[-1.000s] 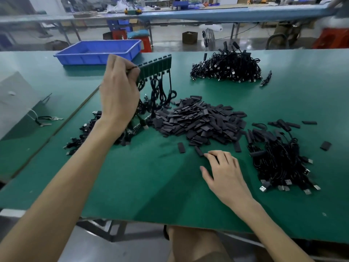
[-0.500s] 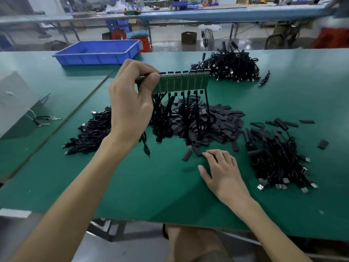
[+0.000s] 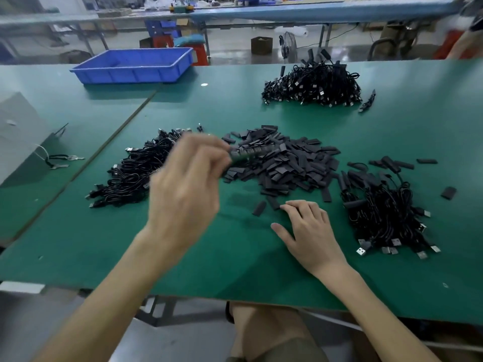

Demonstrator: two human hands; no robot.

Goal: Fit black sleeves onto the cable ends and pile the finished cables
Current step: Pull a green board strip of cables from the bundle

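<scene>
Lower than half a second ago, the green strip (image 3: 248, 152) has swung down from its raised, level pose and now blurs just above the pile of black sleeves (image 3: 285, 165); its dangling cables no longer show clearly.

Head view: the left hand (image 3: 187, 178) pinches the strip's near end, its long axis running right and away. The right hand (image 3: 309, 227) rests on the worktop (image 3: 209, 257), fingers relaxed, holding nothing, fingertips just beside a loose sleeve (image 3: 274, 203). It lies nearer the sleeves, so it probably picks next.
</scene>
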